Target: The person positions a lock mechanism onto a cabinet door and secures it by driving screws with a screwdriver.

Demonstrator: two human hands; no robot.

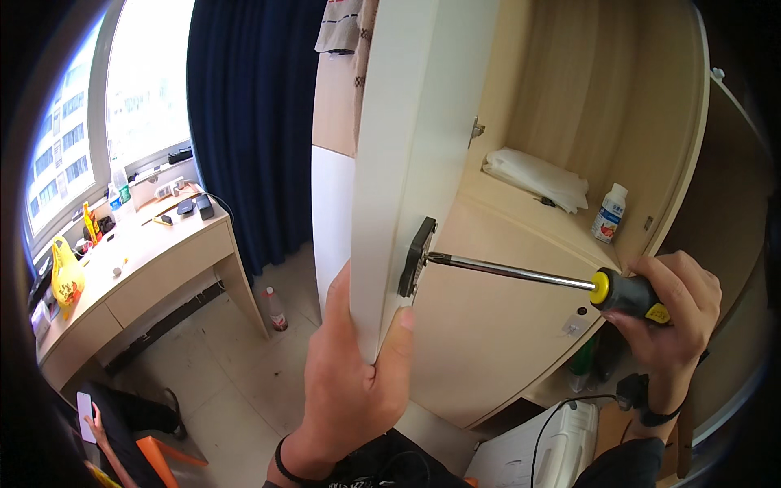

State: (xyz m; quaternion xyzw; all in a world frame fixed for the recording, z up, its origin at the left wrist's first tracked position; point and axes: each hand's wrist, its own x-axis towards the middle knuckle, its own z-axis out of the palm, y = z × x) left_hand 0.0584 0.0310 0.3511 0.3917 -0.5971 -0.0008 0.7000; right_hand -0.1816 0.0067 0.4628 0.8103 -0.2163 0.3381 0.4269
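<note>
My left hand [358,382] grips the lower corner of a pale cabinet door [411,122], with the thumb on one face and the fingers on the other. My right hand [679,305] is closed around the black and yellow handle of a screwdriver [521,275]. Its metal shaft points left, and the tip meets a black fitting [418,257] on the door, just above my left thumb. Whether the tip sits in a screw is too small to tell.
Behind the door, an open wooden cabinet [586,89] holds a folded white cloth or bag [537,175] and a white bottle [610,213]. A white case [537,443] stands below. At left are a desk [171,252], a floor bottle [277,309] and another person's hand with a phone [85,416].
</note>
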